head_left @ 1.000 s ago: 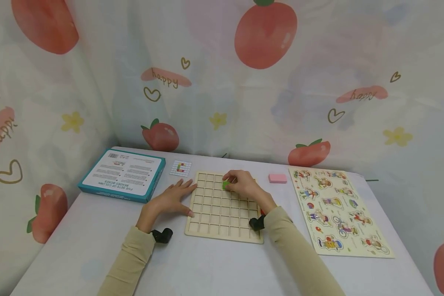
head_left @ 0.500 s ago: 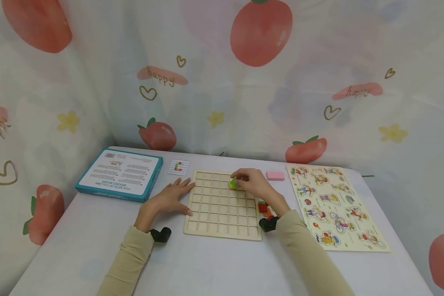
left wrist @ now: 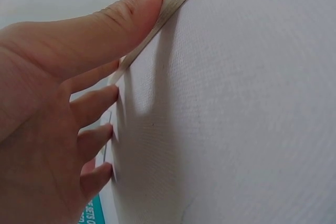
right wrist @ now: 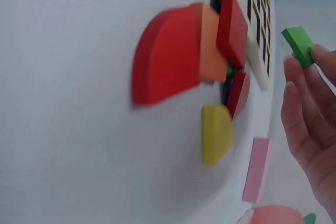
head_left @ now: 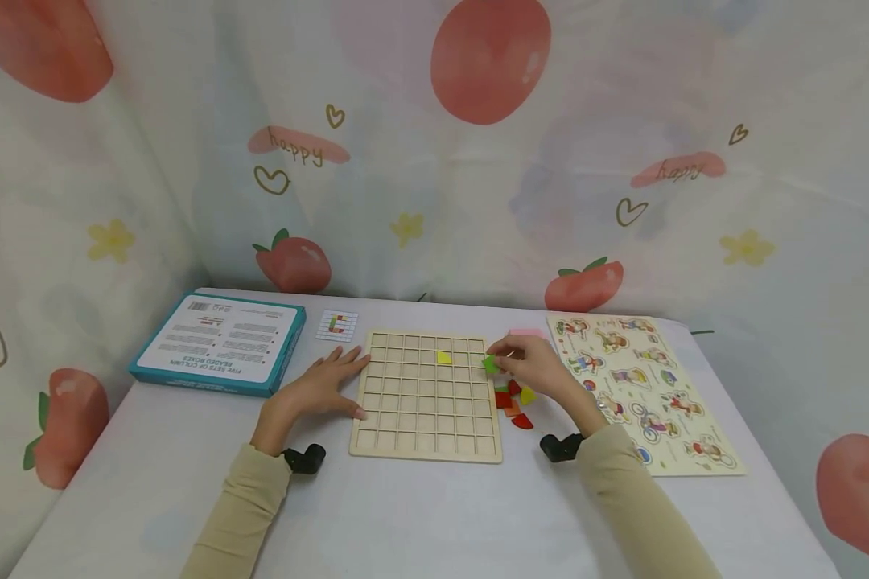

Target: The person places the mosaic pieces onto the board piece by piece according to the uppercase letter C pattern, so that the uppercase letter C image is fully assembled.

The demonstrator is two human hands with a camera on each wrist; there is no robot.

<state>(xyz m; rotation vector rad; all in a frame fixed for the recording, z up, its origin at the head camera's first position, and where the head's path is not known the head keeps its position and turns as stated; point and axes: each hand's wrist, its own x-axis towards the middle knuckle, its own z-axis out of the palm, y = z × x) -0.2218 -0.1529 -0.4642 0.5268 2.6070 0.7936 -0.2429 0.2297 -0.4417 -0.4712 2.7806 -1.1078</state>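
Note:
A wooden grid board (head_left: 426, 416) lies mid-table in the head view, with one yellow tile (head_left: 444, 358) in a cell of an upper row. My left hand (head_left: 319, 392) rests against the board's left edge, fingers spread and thumb at the rim. Between thumb and fingers, my right hand (head_left: 539, 371) pinches a small green block (right wrist: 300, 45) near the board's right edge. Below that hand lies a loose cluster of pieces: a red quarter-round block (right wrist: 168, 59), an orange block (right wrist: 210, 48), a yellow block (right wrist: 216, 134) and other red ones. A bit of green shows among them.
A pink block (head_left: 525, 332) lies behind my right hand. The picture puzzle board (head_left: 662, 434) takes up the right side, partly under my right forearm. At the left lies a teal-edged box (head_left: 220, 342), beside a small pattern card (head_left: 337, 325).
My right hand has moved right, from over the grid to its right edge, carrying the green block. The yellow tile and the loose pieces have come into view. The left hand stays at the board.

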